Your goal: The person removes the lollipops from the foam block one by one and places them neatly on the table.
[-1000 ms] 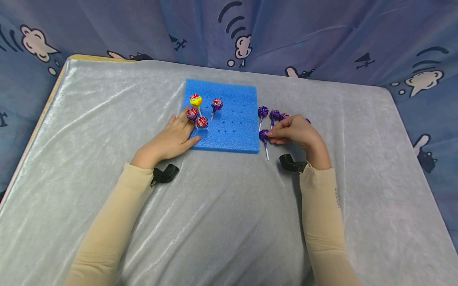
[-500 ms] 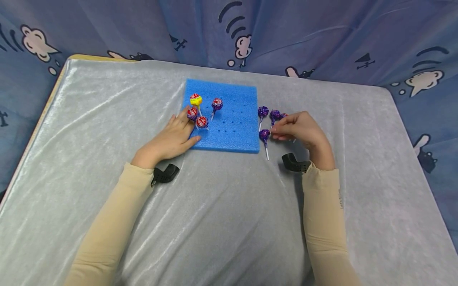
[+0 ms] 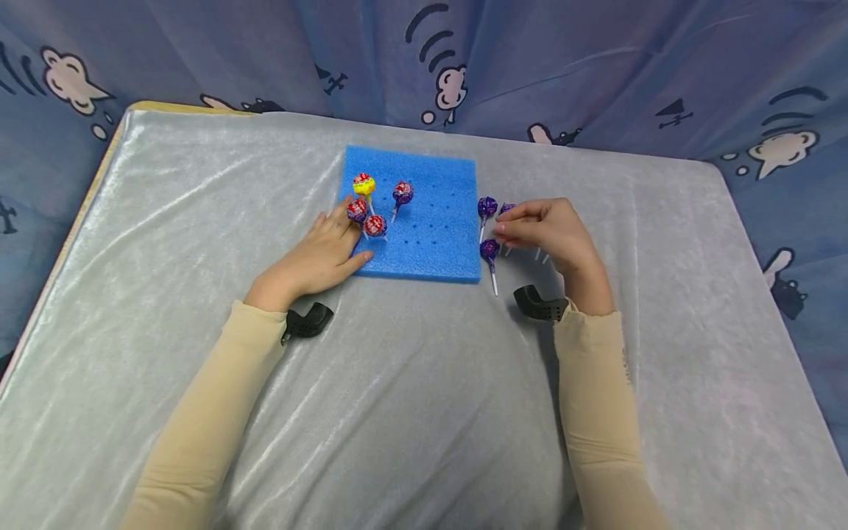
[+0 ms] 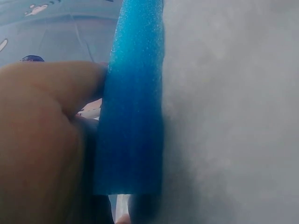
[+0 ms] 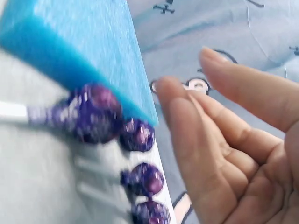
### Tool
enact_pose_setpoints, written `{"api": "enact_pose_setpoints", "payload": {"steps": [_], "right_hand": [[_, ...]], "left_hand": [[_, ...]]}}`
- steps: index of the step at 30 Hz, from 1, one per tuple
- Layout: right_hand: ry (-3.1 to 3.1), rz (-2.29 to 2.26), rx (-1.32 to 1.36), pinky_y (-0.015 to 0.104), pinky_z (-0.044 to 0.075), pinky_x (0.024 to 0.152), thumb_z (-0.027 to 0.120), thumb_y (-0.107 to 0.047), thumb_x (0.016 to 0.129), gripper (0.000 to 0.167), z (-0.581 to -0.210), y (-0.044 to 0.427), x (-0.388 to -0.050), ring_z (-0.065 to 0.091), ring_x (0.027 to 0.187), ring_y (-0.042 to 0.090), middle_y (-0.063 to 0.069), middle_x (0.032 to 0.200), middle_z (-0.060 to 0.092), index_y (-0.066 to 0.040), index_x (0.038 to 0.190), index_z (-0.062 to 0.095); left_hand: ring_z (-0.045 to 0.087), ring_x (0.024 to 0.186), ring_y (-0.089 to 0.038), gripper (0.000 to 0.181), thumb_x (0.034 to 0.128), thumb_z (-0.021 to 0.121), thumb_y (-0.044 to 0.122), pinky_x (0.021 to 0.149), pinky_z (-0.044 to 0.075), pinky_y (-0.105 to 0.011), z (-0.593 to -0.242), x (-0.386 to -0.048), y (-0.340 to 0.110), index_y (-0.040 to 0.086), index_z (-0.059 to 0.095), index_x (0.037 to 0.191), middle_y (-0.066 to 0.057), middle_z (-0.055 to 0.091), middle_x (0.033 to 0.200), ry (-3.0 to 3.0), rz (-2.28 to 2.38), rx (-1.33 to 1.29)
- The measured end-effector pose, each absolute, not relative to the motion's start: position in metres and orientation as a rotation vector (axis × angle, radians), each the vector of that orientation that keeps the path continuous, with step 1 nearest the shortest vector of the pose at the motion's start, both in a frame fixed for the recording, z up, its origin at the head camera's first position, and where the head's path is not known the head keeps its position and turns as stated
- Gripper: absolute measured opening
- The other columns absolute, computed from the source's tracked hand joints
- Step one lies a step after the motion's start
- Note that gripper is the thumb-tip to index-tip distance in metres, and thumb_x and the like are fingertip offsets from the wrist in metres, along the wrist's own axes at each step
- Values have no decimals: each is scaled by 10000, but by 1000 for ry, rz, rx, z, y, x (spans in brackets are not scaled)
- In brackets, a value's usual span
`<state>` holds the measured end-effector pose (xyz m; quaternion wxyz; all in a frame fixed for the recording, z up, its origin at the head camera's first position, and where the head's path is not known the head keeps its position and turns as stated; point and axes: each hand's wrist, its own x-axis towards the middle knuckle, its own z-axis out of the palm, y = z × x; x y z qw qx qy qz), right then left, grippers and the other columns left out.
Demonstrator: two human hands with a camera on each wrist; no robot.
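Since half a second ago, just my right hand (image 3: 553,232) has moved, a little leftward and away from me; everything else looks settled. Beneath it all spreads the cloth-covered table (image 3: 411,412), and on that lies the blue foam block (image 3: 457,258), which I judge to be partly filled, with more to do than is done. Against its left edge rests my left hand (image 3: 314,254), fingers straight and thumb at the near corner, seeming to steady the block rather than clutch it. My right hand is empty: thumb and fingers curve towards each other with a gap and nothing between them, just over the loose sweets, touching none that I can see. Four lollipops stand in the foam, all left of its middle: a yellow one (image 3: 363,185), two purple-red ones (image 3: 375,226) close in front, and another purple-red one (image 3: 403,193) set apart. Right of the block, at least four purple lollipops (image 3: 489,249) lie on the cloth; my fingers partly hide the group, so I cannot count them all. Smallest are the holes (image 3: 433,226), many bare.
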<state>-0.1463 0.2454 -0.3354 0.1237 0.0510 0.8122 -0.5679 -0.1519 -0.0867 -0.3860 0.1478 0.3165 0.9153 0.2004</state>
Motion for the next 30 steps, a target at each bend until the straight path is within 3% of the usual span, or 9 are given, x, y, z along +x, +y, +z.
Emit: {"api": "enact_pose_setpoints", "payload": {"steps": [10,30], "right_hand": [[2344,-1875,19,290,557,657,745,-22,793,310,-328,222,-155,694,701,173,60,767,710,173,1003,627],[2322,-1795,-140,303,555,711,703,-2,825,295,-334,161,-168,686,747,134,106,839,708,167,1054,623]], "left_hand": [[-120,1424,-295,636,1011,383,365,1120,-10,-520,-387,-153,-86,-87,260,1441,-236,16,1549,2629,582,905],[-122,1424,-290,608,1016,369,349,1115,-12,-536,-388,-153,-87,-101,296,1417,-249,62,1542,2623,591,916]]}}
